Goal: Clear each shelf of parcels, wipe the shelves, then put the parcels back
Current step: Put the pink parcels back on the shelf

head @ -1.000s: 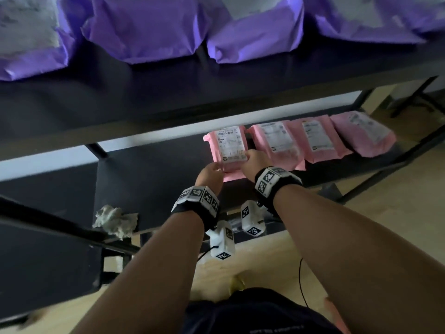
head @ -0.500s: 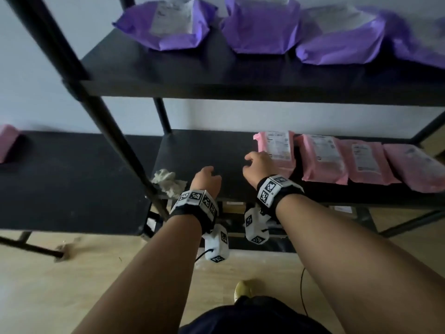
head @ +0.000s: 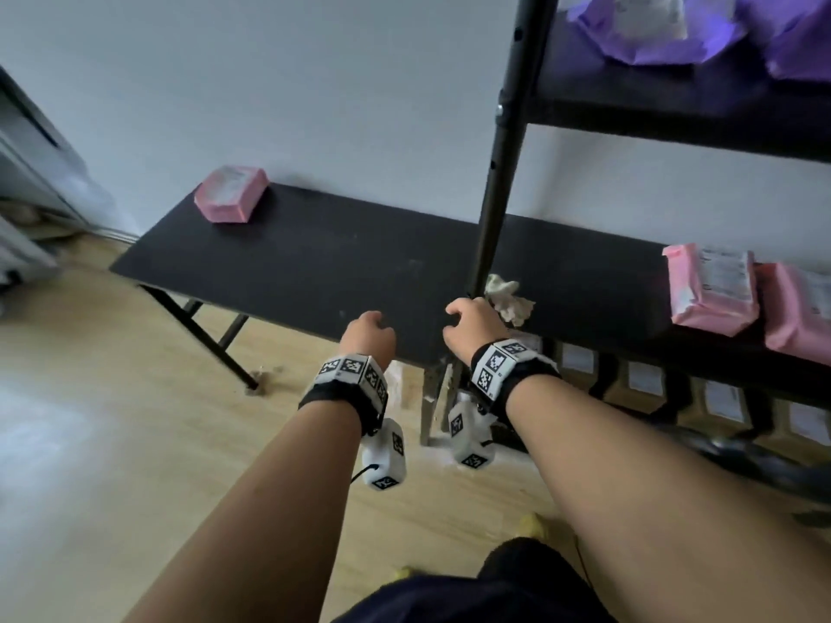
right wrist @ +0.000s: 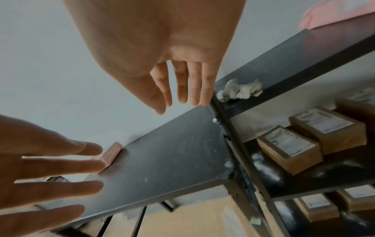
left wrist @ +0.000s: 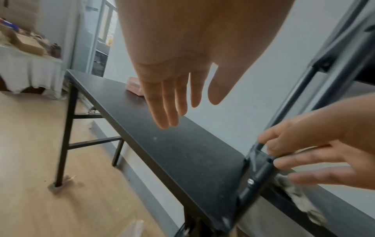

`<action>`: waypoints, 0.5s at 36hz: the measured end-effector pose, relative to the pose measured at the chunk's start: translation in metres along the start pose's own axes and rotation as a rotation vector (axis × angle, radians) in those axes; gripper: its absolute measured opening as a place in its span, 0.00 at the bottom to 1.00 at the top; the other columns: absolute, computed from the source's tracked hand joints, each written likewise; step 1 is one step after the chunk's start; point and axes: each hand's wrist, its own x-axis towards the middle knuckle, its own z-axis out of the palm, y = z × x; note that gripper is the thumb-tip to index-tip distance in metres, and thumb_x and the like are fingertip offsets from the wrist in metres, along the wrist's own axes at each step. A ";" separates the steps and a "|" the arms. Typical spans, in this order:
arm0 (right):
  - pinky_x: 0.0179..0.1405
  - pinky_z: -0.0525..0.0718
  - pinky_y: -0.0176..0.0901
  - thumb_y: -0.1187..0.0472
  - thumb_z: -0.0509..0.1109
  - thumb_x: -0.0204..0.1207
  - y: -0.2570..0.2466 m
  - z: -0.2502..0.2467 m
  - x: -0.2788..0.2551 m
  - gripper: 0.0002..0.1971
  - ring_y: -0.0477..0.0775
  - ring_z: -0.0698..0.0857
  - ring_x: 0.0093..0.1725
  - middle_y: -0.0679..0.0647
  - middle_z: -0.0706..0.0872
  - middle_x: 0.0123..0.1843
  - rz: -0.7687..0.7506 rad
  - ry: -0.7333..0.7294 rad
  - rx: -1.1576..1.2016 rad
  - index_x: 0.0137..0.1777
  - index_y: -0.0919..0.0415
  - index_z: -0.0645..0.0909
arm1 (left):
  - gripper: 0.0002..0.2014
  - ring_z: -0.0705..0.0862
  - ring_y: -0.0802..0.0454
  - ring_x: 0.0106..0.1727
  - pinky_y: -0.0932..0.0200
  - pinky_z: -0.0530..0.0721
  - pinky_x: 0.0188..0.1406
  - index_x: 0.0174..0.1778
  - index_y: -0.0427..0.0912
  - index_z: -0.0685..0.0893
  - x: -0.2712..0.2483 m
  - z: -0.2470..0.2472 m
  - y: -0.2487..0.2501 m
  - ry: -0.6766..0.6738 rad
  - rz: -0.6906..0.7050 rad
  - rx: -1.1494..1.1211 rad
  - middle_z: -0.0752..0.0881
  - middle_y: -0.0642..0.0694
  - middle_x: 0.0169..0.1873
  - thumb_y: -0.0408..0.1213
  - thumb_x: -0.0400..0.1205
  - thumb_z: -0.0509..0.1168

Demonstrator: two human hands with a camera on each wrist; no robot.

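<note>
Middle shelf, restocking stage: two pink parcels visible at its right end, lying flat side by side, labels up; a crumpled rag lies at the shelf's left front corner, just behind the upright post. Side table, adjoining on the left: one pink parcel at its far left corner, against the wall, well apart from both hands. Upper shelf: purple parcels, in place. Lower shelves: brown boxes, labels up. Left hand: over the table's front edge, fingers straight and loosely together, holding nothing. Right hand: beside the post's foot, fingers slack and spread, empty; whether the fingertips touch the post cannot be told. Step in hand, as judged: fetching the last pink parcel from the table for return to the shelf. Handling advice: reach across with both hands, take the parcel by its long sides, lift rather than drag; carry it round the front of the post; set it flat, label up, just left of the nearest parcel; mind the rag at the corner.
</note>
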 end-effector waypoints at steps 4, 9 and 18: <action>0.63 0.78 0.45 0.62 0.65 0.75 -0.040 0.032 0.001 0.20 0.60 0.80 0.64 0.56 0.75 0.68 -0.025 -0.059 -0.018 0.68 0.55 0.78 | 0.24 0.75 0.41 0.71 0.54 0.73 0.66 0.76 0.37 0.71 0.005 -0.029 -0.041 0.023 -0.063 -0.076 0.75 0.37 0.72 0.33 0.82 0.58; 0.59 0.80 0.45 0.61 0.65 0.75 -0.084 0.065 0.018 0.20 0.59 0.80 0.62 0.56 0.75 0.68 -0.060 -0.115 -0.040 0.67 0.54 0.79 | 0.23 0.75 0.42 0.71 0.55 0.73 0.64 0.78 0.39 0.68 0.023 -0.059 -0.078 0.046 -0.129 -0.151 0.74 0.40 0.73 0.33 0.85 0.56; 0.52 0.77 0.43 0.61 0.64 0.78 -0.156 0.115 0.096 0.20 0.58 0.80 0.63 0.55 0.73 0.70 -0.127 -0.214 -0.088 0.70 0.53 0.77 | 0.23 0.80 0.47 0.61 0.58 0.73 0.49 0.79 0.45 0.67 0.094 -0.111 -0.118 0.086 -0.209 -0.114 0.75 0.44 0.73 0.36 0.85 0.54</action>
